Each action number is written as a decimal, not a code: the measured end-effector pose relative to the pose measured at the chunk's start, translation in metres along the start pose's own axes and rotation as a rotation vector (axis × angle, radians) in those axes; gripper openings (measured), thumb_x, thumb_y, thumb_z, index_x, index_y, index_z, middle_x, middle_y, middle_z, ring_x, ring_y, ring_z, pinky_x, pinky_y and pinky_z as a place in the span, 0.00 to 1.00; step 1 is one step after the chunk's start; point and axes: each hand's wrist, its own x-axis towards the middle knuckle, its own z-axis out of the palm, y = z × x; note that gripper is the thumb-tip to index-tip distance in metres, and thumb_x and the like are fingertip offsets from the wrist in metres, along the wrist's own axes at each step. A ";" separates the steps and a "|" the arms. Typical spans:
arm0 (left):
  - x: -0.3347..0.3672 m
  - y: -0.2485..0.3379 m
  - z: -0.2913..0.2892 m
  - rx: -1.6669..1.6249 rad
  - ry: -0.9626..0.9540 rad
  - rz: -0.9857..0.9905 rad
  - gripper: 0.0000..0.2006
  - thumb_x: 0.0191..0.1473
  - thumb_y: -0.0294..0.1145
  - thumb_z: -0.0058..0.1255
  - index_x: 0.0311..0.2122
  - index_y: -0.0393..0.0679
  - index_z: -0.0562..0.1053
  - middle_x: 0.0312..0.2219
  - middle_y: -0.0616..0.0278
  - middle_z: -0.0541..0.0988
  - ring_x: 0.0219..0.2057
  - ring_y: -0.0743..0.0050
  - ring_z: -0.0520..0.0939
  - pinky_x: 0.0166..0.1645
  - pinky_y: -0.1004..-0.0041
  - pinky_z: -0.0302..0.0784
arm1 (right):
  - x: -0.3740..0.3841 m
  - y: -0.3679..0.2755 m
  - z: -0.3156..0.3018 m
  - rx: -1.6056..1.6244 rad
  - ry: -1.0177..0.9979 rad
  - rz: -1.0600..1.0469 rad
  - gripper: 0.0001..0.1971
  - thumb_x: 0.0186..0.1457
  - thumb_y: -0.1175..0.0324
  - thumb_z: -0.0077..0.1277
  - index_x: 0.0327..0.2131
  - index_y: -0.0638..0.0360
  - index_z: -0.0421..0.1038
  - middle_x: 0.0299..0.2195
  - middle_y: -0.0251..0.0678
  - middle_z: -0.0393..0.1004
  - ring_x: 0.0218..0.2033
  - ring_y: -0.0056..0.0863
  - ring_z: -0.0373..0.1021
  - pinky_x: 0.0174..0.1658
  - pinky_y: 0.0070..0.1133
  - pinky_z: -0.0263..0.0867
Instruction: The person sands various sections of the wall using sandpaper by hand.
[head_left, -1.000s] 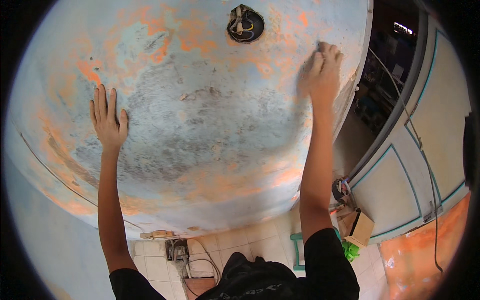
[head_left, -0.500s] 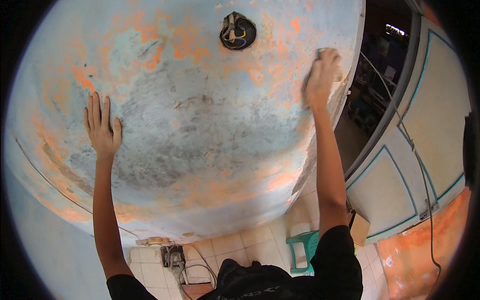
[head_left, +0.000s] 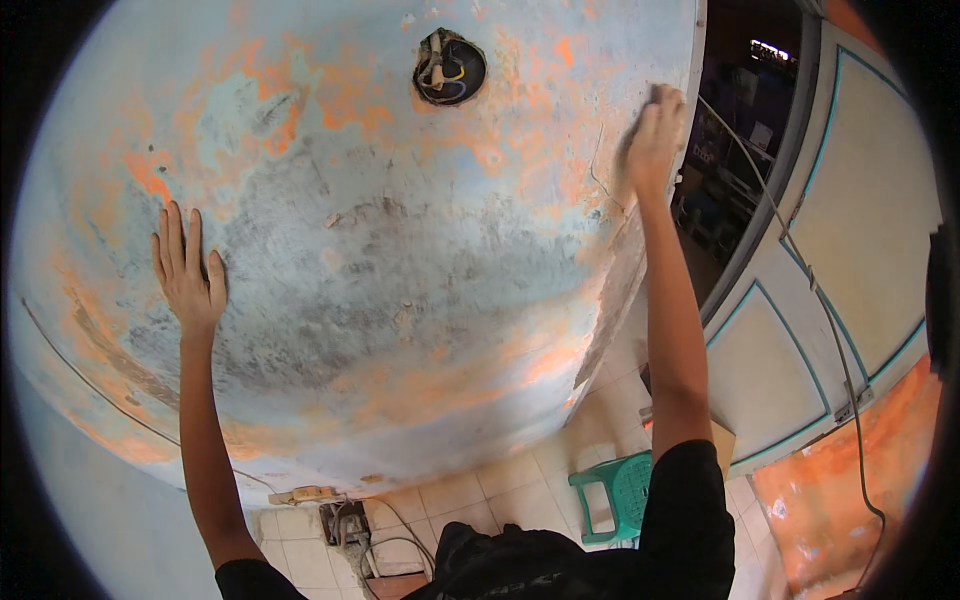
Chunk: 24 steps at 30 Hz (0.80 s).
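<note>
In front of me stands a wall [head_left: 400,270] with worn pale blue paint, orange patches and a dark grey, scuffed middle. My left hand [head_left: 192,275] lies flat on its left part, fingers stretched and holding nothing. Up at the wall's right edge, my right hand [head_left: 657,145] presses with bent fingers, slightly smeared by motion. Whatever lies beneath those fingers is too hidden to name. A thin crack [head_left: 598,170] runs down the paint just left of this hand. Between the hands, higher up, is a round hole [head_left: 450,68] with a dark box and wires in it.
Right of the wall is a dark doorway [head_left: 735,160] beside a cream door [head_left: 770,365] with teal trim. A loose cable [head_left: 822,300] hangs across it. Below, a green plastic stool [head_left: 628,492] stands on the tiled floor [head_left: 520,485], near a broken-out floor hole [head_left: 345,525].
My right hand has shifted rightward along the wall to its edge, uncovering the crack. My left hand stays flat on the wall. The whole view has swung slightly.
</note>
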 end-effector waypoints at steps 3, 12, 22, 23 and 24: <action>-0.003 -0.002 0.002 0.020 0.007 0.005 0.23 0.63 0.44 0.29 0.60 0.48 0.64 0.62 0.59 0.59 0.64 0.61 0.56 0.66 0.57 0.46 | 0.006 0.003 0.000 -0.078 -0.025 0.005 0.20 0.61 0.62 0.27 0.49 0.65 0.60 0.51 0.54 0.57 0.57 0.51 0.50 0.58 0.42 0.44; -0.001 0.001 0.003 0.001 0.015 -0.004 0.24 0.64 0.45 0.29 0.60 0.49 0.63 0.62 0.58 0.59 0.64 0.60 0.56 0.65 0.56 0.46 | 0.017 0.005 -0.007 0.016 0.068 0.096 0.20 0.61 0.62 0.28 0.49 0.68 0.61 0.47 0.56 0.59 0.51 0.50 0.56 0.56 0.39 0.49; -0.001 -0.001 0.004 0.030 0.019 0.013 0.24 0.63 0.45 0.29 0.60 0.49 0.63 0.62 0.58 0.59 0.64 0.59 0.56 0.65 0.55 0.47 | 0.020 0.002 0.002 0.122 -0.057 0.077 0.24 0.63 0.61 0.27 0.57 0.66 0.56 0.61 0.55 0.49 0.65 0.52 0.39 0.65 0.38 0.36; -0.002 0.001 0.006 0.017 0.016 0.007 0.24 0.63 0.45 0.29 0.60 0.49 0.63 0.62 0.58 0.59 0.64 0.59 0.56 0.65 0.55 0.47 | 0.020 0.007 0.006 0.011 0.010 0.067 0.23 0.63 0.62 0.28 0.56 0.66 0.56 0.61 0.54 0.49 0.65 0.52 0.39 0.65 0.38 0.36; -0.004 -0.002 0.006 0.019 0.005 0.001 0.24 0.64 0.45 0.29 0.60 0.49 0.63 0.62 0.58 0.59 0.64 0.59 0.56 0.65 0.55 0.47 | 0.001 -0.009 0.019 -0.016 0.005 -0.075 0.23 0.63 0.61 0.29 0.56 0.64 0.57 0.61 0.54 0.49 0.65 0.51 0.38 0.64 0.40 0.39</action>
